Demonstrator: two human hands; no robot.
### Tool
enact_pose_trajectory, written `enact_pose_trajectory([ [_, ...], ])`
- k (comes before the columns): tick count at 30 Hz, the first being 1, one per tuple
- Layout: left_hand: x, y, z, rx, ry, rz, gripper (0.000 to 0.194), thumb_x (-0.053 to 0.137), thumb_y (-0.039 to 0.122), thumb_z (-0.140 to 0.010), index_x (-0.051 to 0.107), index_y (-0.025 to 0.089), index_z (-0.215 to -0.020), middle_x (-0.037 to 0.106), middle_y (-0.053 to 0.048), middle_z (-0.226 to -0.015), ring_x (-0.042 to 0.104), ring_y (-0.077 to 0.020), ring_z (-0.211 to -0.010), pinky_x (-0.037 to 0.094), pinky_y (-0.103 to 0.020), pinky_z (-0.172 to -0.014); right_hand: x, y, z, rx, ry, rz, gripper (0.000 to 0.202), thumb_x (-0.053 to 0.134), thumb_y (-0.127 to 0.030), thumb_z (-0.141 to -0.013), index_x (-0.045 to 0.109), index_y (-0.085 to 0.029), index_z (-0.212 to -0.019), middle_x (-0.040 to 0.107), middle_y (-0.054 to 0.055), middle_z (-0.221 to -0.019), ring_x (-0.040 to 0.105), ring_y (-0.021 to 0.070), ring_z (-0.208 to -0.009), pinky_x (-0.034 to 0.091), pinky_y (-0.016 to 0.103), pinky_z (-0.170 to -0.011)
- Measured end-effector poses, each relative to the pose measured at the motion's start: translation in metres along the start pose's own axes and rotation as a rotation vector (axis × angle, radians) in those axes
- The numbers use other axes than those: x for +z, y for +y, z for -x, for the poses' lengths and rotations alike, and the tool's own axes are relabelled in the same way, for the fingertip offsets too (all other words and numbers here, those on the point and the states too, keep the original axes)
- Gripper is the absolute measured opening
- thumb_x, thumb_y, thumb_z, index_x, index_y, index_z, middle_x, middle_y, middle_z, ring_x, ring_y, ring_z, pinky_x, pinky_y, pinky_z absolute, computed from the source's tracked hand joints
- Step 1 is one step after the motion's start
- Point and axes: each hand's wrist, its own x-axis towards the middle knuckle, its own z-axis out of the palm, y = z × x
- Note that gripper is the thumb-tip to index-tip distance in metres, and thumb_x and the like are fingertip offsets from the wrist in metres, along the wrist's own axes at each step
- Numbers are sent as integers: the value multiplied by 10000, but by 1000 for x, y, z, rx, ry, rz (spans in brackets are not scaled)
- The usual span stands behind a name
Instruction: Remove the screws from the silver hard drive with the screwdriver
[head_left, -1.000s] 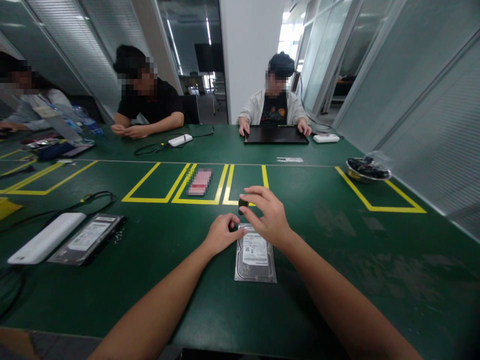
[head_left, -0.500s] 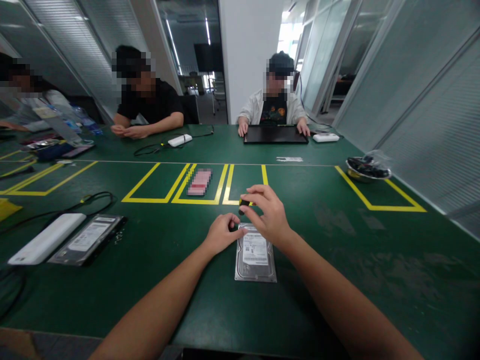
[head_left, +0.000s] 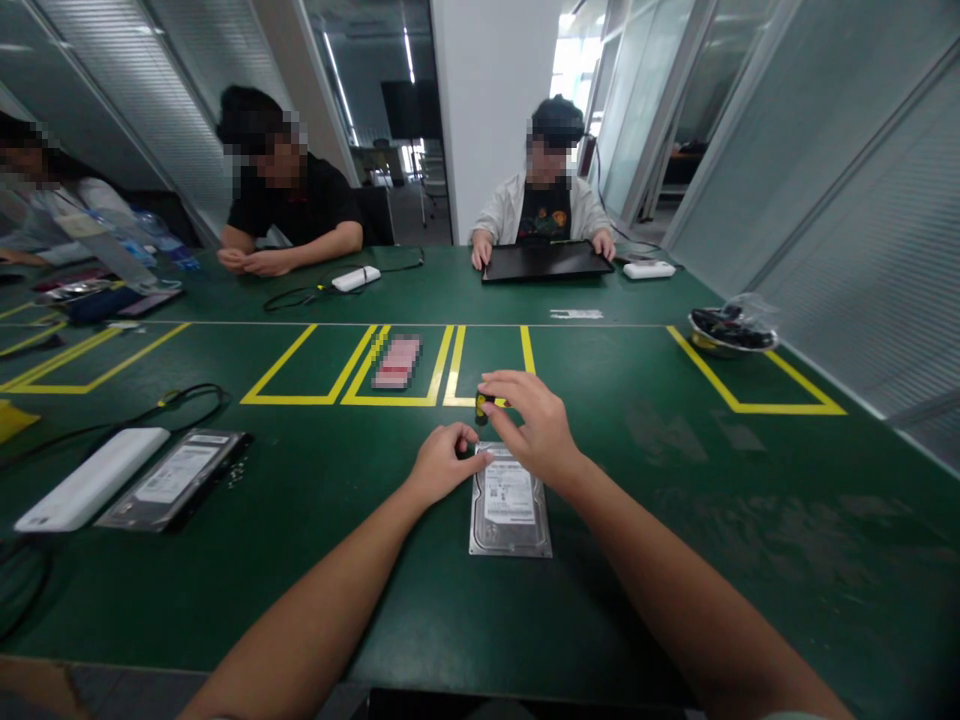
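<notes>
A silver hard drive (head_left: 510, 515) with a white label lies flat on the green table, in front of me. My right hand (head_left: 529, 420) is closed on a small black and yellow tool (head_left: 481, 405), held upright above the drive's far left corner. The tool's lower tip is too small to make out. My left hand (head_left: 444, 465) is at the drive's far left corner, its thumb on the drive's edge and its fingers curled. Whether a small part is between these fingers is hidden.
At the left lie a second hard drive (head_left: 176, 480), a white power bank (head_left: 94, 480) and a black cable (head_left: 217, 400). Beyond are a pink blurred object (head_left: 397, 362) and a bowl of parts (head_left: 731, 335). Across the table, a person's hands hold a black panel (head_left: 547, 262); other people sit at left.
The small tool in my right hand has turned more upright. My left hand stays at the drive's corner. Across the table, the black panel has tilted slightly. The view has shifted a little.
</notes>
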Motion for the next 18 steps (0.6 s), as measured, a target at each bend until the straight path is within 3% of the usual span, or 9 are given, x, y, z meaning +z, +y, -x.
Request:
enact_pose_trajectory([
  [6, 0, 1, 0, 6, 6, 15, 329, 720, 471, -727, 593, 195, -852, 549, 31, -705, 516, -156, -691, 360, -275, -645, 1, 2, 2, 37, 27, -5, 145, 585, -197, -916, 668, -198, -1036, 634, 85, -1026, 617, 189, -975, 542, 378, -843],
  [18, -2, 2, 1, 1, -12, 18, 337, 715, 480, -735, 586, 194, -856, 544, 31, -706, 512, -155, -684, 352, -277, -645, 1, 1, 1, 22, 31, -23, 106, 592, -212, -922, 655, -203, -1007, 640, 67, -988, 616, 182, -958, 535, 364, -835],
])
